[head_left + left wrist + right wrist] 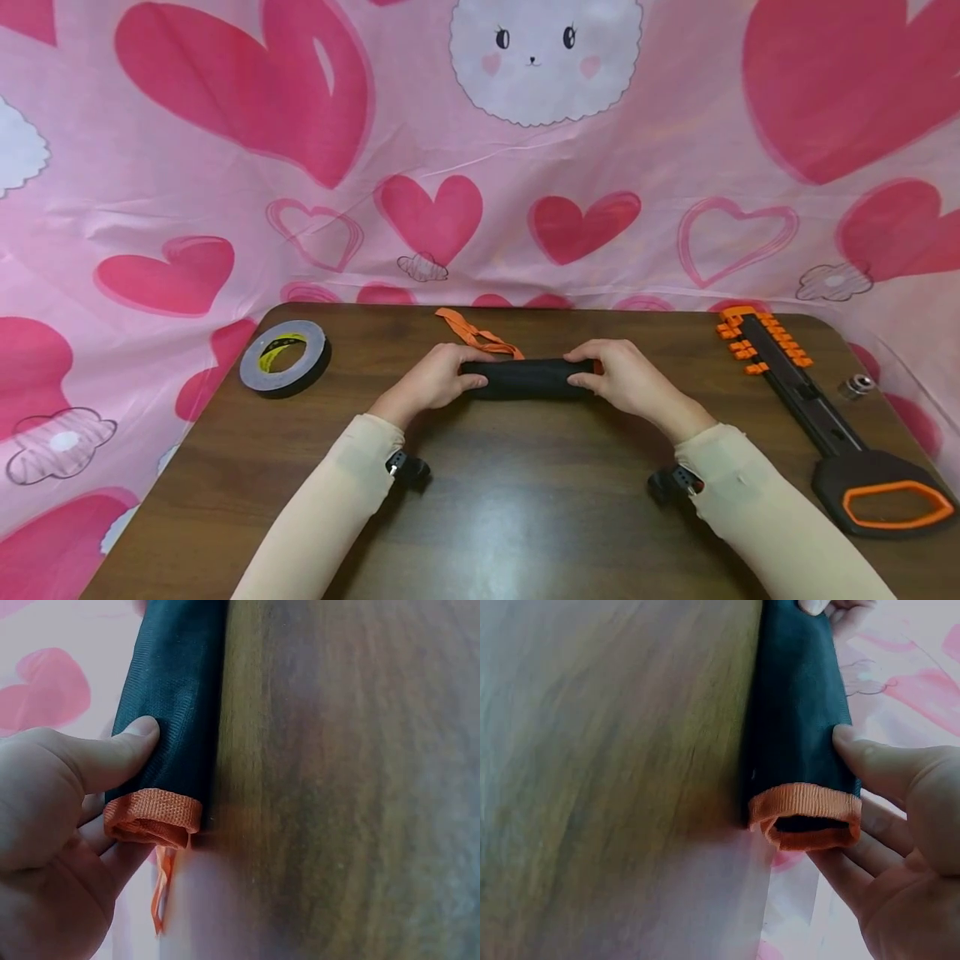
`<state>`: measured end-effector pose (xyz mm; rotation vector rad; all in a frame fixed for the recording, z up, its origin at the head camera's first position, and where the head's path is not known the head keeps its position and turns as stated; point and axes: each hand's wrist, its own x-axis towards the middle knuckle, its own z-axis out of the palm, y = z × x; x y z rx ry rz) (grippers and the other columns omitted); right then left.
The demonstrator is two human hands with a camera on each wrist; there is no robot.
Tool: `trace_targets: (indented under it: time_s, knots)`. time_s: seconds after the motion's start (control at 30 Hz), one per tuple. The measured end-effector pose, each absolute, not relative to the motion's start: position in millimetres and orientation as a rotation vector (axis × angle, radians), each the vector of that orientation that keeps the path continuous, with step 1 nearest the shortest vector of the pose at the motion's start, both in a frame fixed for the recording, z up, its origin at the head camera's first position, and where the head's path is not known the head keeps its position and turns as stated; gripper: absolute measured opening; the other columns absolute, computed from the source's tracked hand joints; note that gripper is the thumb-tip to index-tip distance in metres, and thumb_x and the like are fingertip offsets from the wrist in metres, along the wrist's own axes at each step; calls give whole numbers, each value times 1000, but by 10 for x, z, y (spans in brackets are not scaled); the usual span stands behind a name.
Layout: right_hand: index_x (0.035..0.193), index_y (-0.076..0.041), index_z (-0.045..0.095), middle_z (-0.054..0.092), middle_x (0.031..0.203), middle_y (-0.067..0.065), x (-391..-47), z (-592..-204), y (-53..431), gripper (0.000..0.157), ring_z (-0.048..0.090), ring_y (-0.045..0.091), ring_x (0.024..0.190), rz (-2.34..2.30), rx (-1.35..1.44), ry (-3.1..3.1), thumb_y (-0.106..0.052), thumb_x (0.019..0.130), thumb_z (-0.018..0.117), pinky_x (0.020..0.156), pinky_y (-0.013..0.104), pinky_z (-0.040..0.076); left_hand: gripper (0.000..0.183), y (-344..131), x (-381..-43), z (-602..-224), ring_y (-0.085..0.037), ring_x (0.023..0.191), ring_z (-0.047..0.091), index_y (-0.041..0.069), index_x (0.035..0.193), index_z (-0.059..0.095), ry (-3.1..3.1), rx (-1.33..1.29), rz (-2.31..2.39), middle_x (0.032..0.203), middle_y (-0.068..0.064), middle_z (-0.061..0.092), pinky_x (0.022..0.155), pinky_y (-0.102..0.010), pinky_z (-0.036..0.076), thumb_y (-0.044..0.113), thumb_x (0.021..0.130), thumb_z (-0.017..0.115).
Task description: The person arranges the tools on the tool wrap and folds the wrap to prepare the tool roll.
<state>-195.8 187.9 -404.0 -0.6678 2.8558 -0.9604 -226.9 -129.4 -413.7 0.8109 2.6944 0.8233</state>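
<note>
A rolled black cloth (528, 379) with orange edging lies across the middle of the table, an orange strap (480, 335) trailing behind it. My left hand (437, 377) grips its left end, thumb on the near side and fingers behind. At the opposite end my right hand (622, 377) holds it the same way. In the left wrist view an orange-trimmed end (154, 814) shows beside the palm, with the strap hanging past it. The right wrist view looks onto the other orange-trimmed end (806, 802), which has a dark hollow in it.
To the left lies a roll of grey tape (258, 362) on the wooden table (480, 500). A black tool with orange clips and an orange-lined handle (832, 454) lies along the right side, a small metal socket (857, 386) beside it. Heart-printed cloth (510, 167) hangs behind.
</note>
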Motion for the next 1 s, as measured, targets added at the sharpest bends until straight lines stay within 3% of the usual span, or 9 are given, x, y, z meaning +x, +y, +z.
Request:
trace_targets:
  time_s: [0.13,0.4,0.5,0.7,0.9,1.0]
  knots:
    - [132,-7,76,77,129,17,-1956,-4030,1876,39,66,29,102,-944,-593,2824,-17,95,84,100,54,60,37,-1312,-2264,-4131,-28,130,70,14,136,76,2686,793,825,136,-7,76,116,-49,53,19,99,80]
    - [134,-6,75,76,131,19,-1947,-4044,1856,42,67,31,106,-932,-598,2833,-18,95,84,102,57,58,40,-1367,-2264,-4156,-27,125,70,16,138,74,2678,794,853,138,-6,75,114,-49,54,22,100,80]
    - [134,-6,76,76,131,18,-1942,-4042,1863,41,66,28,102,-929,-601,2834,-18,95,83,98,51,60,39,-1368,-2272,-4164,-25,119,70,17,138,75,2677,788,860,136,-5,76,111,-48,55,23,100,80]
    - [134,-6,76,77,124,18,-1952,-4025,1908,41,61,15,75,-950,-570,2807,-18,95,84,73,31,56,38,-1333,-2299,-4154,-24,119,71,17,136,76,2677,806,867,134,-5,77,110,-47,56,22,99,80]
    - [134,-5,75,76,121,17,-1951,-4010,1923,41,59,13,75,-937,-568,2785,-19,96,83,72,27,54,36,-1286,-2299,-4148,-26,127,70,16,134,77,2682,773,854,134,-6,77,114,-47,53,19,99,81]
    - [134,-3,74,76,108,14,-1932,-4002,1945,42,61,11,66,-928,-555,2773,-17,96,83,68,26,55,36,-1252,-2296,-4152,-27,127,70,15,135,77,2666,774,852,134,-7,77,115,-47,53,19,99,80]
